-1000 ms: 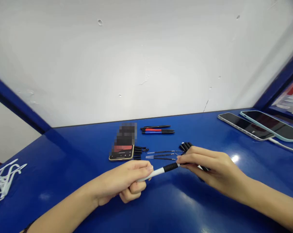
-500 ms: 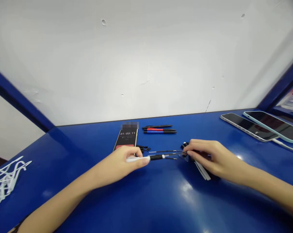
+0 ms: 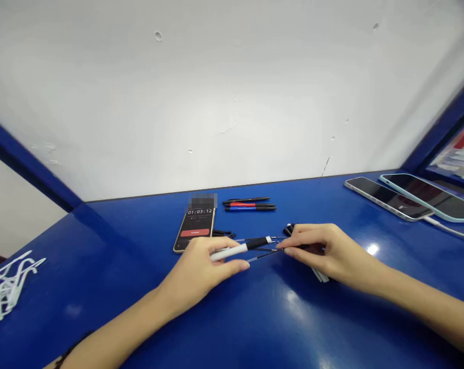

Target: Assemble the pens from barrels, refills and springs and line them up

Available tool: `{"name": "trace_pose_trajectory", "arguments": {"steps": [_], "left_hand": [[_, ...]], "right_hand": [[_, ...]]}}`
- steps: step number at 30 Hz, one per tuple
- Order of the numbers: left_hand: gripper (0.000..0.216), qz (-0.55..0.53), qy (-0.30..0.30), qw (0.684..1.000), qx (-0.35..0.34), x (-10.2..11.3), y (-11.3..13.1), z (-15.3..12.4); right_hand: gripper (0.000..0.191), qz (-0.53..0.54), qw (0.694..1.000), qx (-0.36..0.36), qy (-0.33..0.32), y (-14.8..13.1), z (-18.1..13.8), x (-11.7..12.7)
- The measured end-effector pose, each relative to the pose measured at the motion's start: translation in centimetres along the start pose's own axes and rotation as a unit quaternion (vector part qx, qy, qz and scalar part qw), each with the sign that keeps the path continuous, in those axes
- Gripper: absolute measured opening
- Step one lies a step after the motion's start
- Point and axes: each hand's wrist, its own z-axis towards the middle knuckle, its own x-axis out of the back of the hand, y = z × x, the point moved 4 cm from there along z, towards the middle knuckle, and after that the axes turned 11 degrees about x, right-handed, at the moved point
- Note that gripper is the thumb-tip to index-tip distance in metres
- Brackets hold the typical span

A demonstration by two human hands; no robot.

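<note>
My left hand point(image 3: 207, 264) is closed around a white pen barrel with a black grip point(image 3: 241, 247), holding it low over the blue table point(image 3: 255, 318) and pointing right. My right hand point(image 3: 318, 248) pinches a thin pen refill point(image 3: 265, 253) at its right end, just right of the barrel's tip. More thin refills point(image 3: 257, 239) lie on the table behind the barrel. Black pen parts point(image 3: 289, 228) show past my right fingers, and white barrels point(image 3: 320, 274) lie under that hand.
A phone showing a timer point(image 3: 195, 228) lies behind my left hand, with small black parts point(image 3: 224, 234) beside it. Three assembled pens point(image 3: 250, 205) lie near the wall. Two phones point(image 3: 412, 197) rest at the far right, white clips point(image 3: 5, 287) at the far left.
A second ago both hands held the barrel together near me. They moved away toward the refills; my right hand let go of the barrel and now pinches a refill.
</note>
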Motion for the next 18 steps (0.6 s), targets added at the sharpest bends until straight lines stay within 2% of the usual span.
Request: {"name": "trace_pose_trajectory", "arguments": {"steps": [4, 8, 13, 18], "left_hand": [[0.021, 0.035, -0.011, 0.999, -0.02, -1.5, 0.4, -0.3], [0.021, 0.123, 0.039, 0.991, -0.04, -1.1, 0.0, 0.0], [0.019, 0.243, 0.09, 0.965, -0.038, -0.5, -0.3, 0.4], [0.017, 0.299, 0.111, 0.947, -0.049, -0.9, 0.0, 0.7]], "right_hand": [[0.021, -0.028, 0.999, 0.024, 0.009, -0.1, -0.3, -0.4], [0.021, -0.122, 0.991, 0.046, -0.011, 0.3, -0.5, -0.5], [0.02, -0.242, 0.969, 0.049, -0.027, 1.2, -0.4, -0.7], [0.023, -0.251, 0.967, 0.037, 0.004, 1.4, -0.4, -0.3]]}}
